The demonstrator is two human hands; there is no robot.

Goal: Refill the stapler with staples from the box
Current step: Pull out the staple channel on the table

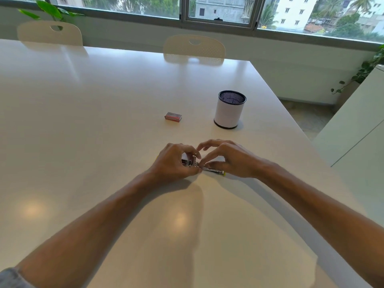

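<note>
Both hands (204, 161) around opened metal stapler (202, 166)

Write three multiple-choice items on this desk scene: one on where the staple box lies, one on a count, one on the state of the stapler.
1. Where is the staple box?
A. Left of the pen cup, beyond the hands
B. Inside the pen cup
C. In the left hand

2. How many chairs stand at the table's far edge?
A. None
B. Two
C. Four

3. What is the state of the stapler?
A. Lying untouched by the box
B. Standing in the cup
C. Held by both hands, metal parts exposed

Answers:
1 A, the box lies alone on the table left of the cup.
2 B, two pale chair backs show there.
3 C, the left hand and right hand grip it just above the table.
</note>
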